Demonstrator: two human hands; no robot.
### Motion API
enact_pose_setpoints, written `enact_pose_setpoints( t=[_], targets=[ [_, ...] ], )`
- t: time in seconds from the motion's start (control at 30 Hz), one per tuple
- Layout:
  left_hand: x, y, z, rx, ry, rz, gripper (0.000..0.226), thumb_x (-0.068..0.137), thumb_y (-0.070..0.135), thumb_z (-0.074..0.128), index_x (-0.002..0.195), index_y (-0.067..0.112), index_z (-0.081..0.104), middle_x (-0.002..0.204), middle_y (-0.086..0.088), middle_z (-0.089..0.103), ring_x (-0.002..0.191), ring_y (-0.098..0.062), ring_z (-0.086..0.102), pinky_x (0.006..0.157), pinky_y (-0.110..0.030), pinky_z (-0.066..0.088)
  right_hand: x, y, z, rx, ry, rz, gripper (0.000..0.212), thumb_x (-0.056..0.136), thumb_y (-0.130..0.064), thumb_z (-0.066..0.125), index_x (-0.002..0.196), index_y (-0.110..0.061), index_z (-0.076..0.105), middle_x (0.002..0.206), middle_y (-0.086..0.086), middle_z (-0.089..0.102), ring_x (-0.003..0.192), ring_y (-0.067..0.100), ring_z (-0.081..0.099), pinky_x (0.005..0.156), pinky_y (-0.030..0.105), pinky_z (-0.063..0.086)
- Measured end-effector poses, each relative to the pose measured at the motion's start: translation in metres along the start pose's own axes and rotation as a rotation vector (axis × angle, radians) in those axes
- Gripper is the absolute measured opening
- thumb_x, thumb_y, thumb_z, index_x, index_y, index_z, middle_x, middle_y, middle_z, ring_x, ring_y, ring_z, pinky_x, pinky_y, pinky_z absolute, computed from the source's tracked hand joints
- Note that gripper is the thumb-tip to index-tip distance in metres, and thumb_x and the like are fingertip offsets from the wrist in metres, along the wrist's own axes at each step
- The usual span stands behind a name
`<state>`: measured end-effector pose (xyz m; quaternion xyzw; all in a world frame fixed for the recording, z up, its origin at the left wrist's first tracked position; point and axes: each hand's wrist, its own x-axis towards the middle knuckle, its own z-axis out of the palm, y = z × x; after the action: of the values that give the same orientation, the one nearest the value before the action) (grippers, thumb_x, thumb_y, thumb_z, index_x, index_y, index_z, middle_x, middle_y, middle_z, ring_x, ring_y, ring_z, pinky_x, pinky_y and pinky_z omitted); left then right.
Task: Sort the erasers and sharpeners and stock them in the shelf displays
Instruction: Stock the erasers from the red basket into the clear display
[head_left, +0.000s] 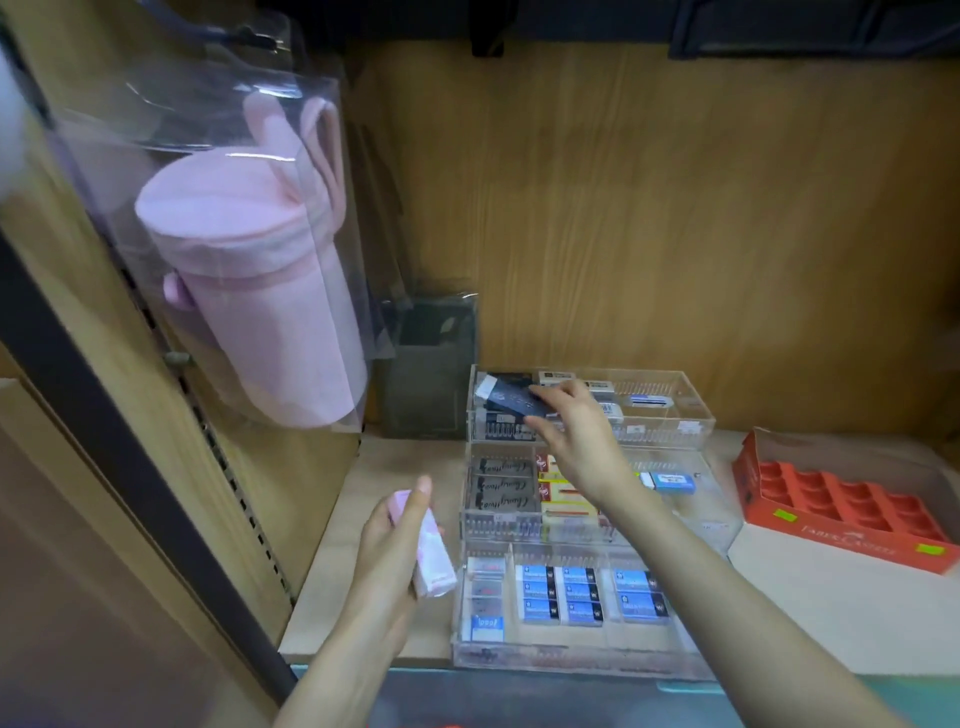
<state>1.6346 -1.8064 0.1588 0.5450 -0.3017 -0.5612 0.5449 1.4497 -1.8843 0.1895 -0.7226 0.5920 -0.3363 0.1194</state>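
In the head view, your right hand (569, 421) reaches to the centre of the frame. Its thumb and fingers pinch a dark flat pack (511, 402), thin and glossy, tilted over the back-left compartment of the clear stepped display (571, 657). I judge you hold it by one end so it can slide down between the acrylic dividers. Your left hand (395, 540), lower left of centre, is curled round a small pink box (434, 558), a smooth-sided oblong. You hold it just beside the display's left wall, likely for a later slot. In the front tier, blue-sleeved erasers (537, 592) lie in neat rows, rectangular and paper-wrapped. At the right edge an orange moulded tray (841, 499) sits on the pale wooden shelf (363, 493). A soft pink pouch (249, 291) in clear film hangs upper left.
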Motion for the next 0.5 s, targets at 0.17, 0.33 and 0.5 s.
enact_pose_setpoints(
  t=[0.17,0.33,0.5],
  targets=[
    [0.014,-0.003,-0.01,-0.268,0.029,-0.135,0.03,0.096,0.025,0.044,0.068,0.014,0.042,0.053,0.001,0.046,0.044,-0.01,0.046,0.048,-0.024,0.037,0.035,0.007,0.004,-0.034,-0.135,0.065,0.029,0.093,-0.012,0.056,0.121,-0.008,0.063,0.118,0.016,0.056,0.11,0.031,0.054,0.099,0.034,0.04],
    [0.022,-0.005,-0.005,-0.363,-0.023,-0.099,0.029,0.093,0.02,0.034,0.065,0.014,0.038,0.051,0.001,0.033,0.037,-0.007,0.033,0.041,-0.02,0.027,0.048,0.015,0.018,-0.014,-0.084,0.18,0.023,0.089,-0.013,0.062,0.111,-0.014,0.07,0.116,0.007,0.067,0.117,0.032,0.051,0.1,0.04,0.042],
    [0.024,-0.011,-0.006,-0.286,-0.009,-0.089,0.021,0.096,0.023,0.037,0.077,0.017,0.042,0.063,-0.001,0.033,0.053,-0.014,0.036,0.048,-0.024,0.034,0.057,0.011,0.014,0.039,-0.094,0.22,0.023,0.087,-0.011,0.064,0.109,-0.008,0.07,0.112,0.009,0.068,0.1,0.025,0.062,0.079,0.021,0.042]
  ],
)
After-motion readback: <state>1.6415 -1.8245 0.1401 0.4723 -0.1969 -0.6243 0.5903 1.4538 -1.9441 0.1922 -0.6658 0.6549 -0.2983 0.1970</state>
